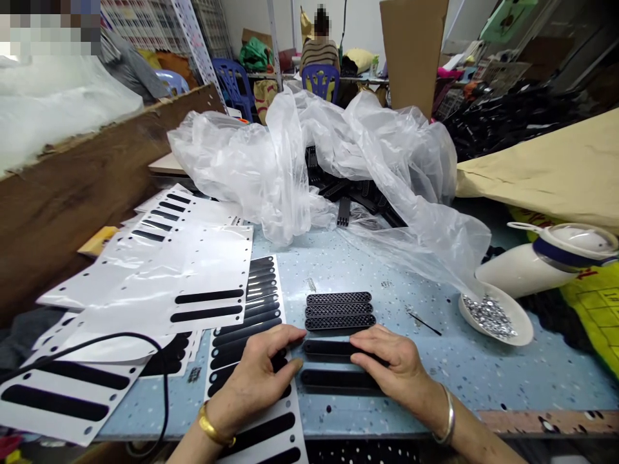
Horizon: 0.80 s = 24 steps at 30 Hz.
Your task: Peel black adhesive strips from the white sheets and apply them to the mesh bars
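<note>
The left hand (256, 380) and the right hand (394, 364) are placed at the near edge of the desk (483, 374), one on each end of a smooth black strip (331, 348). The left thumb and forefinger are narrowed at the strip's left end; the right fingers (374, 341) are laid flat over its right end, so whether they are closed on it cannot be told. A second smooth strip (333, 380) lies just nearer, partly under the right hand. Just beyond, three mesh-faced strips (340, 309) are lined up, touching side by side.

For a clean result, the strip is best kept level and parallel to its neighbours, with pressure applied evenly from both ends.

The die-cut sheet (251, 412) is partly covered by the left hand. Black parts under the clear plastic bag (300, 154) are mostly veiled. The small silvery pieces in the white dish (520, 325) cannot be identified.
</note>
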### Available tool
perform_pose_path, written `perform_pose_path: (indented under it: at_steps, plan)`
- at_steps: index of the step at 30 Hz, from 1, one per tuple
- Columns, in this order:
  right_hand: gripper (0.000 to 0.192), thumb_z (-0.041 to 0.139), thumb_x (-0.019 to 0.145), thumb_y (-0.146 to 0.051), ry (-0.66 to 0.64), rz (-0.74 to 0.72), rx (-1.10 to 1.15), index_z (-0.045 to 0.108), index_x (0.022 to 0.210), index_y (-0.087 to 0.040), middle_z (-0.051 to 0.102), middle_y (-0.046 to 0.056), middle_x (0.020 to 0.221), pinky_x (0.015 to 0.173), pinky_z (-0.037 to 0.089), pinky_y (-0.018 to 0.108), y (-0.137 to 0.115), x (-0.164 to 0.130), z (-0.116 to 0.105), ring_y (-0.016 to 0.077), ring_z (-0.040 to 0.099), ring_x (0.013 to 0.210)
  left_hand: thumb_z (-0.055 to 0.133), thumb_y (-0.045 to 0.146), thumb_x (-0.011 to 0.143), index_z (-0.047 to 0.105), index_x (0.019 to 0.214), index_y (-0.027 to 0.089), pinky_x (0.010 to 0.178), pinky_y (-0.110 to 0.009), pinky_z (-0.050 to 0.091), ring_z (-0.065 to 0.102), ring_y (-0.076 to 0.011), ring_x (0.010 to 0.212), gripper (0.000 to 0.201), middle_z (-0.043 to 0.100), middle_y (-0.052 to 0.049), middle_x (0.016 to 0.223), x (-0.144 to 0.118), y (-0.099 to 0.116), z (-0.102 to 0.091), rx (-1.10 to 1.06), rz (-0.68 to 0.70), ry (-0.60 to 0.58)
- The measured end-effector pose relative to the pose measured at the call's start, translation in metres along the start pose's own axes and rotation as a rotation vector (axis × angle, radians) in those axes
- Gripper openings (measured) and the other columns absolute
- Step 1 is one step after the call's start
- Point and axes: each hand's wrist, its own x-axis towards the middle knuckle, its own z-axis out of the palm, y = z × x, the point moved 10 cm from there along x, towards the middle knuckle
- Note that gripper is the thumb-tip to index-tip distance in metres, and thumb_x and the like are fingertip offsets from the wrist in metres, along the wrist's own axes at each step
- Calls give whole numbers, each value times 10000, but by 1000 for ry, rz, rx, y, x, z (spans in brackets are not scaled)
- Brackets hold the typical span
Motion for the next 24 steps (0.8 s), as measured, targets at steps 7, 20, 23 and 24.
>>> perform_pose_path:
  at_steps: [7,20,23,24]
  plan:
    - [258,588,856,-71,14,-168,-277,676,1080,-165,730,104,985,729,548,409,-25,-3,1,236,674,861,596,100,764,681,932,191,725,-329,532,639,-191,793,209,694,-50,864,8,4,9,-35,9,-4]
    - [235,532,828,4,44,-364,-512,651,1016,-73,697,151,864,685,531,457,-62,-1,7,305,638,903,608,107,743,688,896,170,717,-338,512,632,-195,779,183,699,-53,833,5,3,8,-68,23,29]
    - [247,544,824,21,-3,-352,-482,644,1033,-63,701,172,960,719,533,461,-54,-1,9,315,630,964,616,115,746,693,902,164,718,-336,513,638,-194,782,180,703,-57,841,4,2,8,-89,27,36]
    - [254,545,822,28,-10,-345,-470,643,1039,-60,700,176,976,727,532,461,-52,-2,9,318,627,979,616,115,745,694,907,162,720,-338,513,640,-195,784,186,705,-59,846,5,2,7,-93,31,37]
